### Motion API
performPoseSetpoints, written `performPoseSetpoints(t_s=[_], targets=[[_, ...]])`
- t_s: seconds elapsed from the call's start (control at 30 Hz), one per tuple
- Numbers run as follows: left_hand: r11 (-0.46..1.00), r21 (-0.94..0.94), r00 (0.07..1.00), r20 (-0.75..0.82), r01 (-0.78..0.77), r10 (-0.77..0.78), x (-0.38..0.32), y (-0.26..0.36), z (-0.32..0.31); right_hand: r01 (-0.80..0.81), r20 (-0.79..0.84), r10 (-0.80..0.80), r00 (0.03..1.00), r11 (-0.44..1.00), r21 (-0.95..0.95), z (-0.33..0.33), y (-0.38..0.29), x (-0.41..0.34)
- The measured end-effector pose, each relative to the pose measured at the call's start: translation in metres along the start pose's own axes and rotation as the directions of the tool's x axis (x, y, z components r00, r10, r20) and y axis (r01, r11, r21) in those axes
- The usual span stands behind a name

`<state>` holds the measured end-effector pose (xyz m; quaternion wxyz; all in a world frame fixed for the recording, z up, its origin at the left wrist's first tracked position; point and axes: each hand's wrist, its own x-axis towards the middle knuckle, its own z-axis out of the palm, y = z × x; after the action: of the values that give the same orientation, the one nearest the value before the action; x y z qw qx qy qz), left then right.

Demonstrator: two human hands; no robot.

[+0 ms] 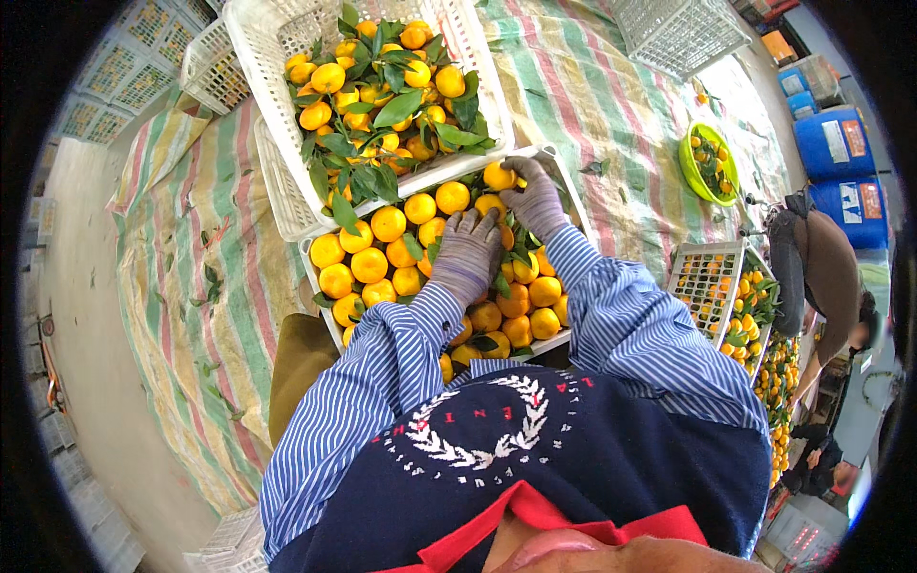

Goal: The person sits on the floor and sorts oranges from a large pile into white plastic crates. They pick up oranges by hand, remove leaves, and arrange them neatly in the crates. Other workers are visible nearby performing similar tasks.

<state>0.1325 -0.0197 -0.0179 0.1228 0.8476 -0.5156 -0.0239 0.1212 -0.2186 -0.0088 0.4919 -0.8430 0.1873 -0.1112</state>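
A white plastic crate (584,215) in front of me holds oranges set close together, with some green leaves among them. My left hand (467,254), in a grey knit glove, lies over the fruit near the crate's middle; whether it grips one I cannot tell. At the crate's far right corner my right hand (534,193), gloved alike, has its thumb and fingers around an orange (498,175). Beyond, a second white crate (494,86) overlaps the first one's far edge. It holds loose oranges (328,77) with leafy stems (397,109).
A striped woven tarp (208,286) with scattered leaves covers the floor. Empty-looking crates stand at the upper left and upper right (677,36). A green basin (688,168) with fruit is at right, near filled crates (706,286), blue drums (834,143) and a bending person (827,265).
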Motion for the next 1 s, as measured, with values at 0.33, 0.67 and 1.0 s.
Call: performPoseSetpoints(t_s=[0.33,0.67,1.0], targets=[[0.999,-0.028,0.997,0.074,0.015,-0.013,0.001,0.001,-0.006,-0.287,-0.085,0.281,0.956,0.956,-0.065,0.027,-0.018,0.000],[0.998,-0.037,0.999,0.002,-0.044,0.044,-0.004,-0.001,-0.004,-0.235,-0.091,0.229,0.969,0.970,-0.061,0.034,-0.006,0.003],[0.997,-0.032,0.998,-0.021,-0.065,0.065,-0.005,-0.001,-0.004,-0.306,0.136,0.314,0.940,0.949,-0.079,0.026,-0.006,0.015]])
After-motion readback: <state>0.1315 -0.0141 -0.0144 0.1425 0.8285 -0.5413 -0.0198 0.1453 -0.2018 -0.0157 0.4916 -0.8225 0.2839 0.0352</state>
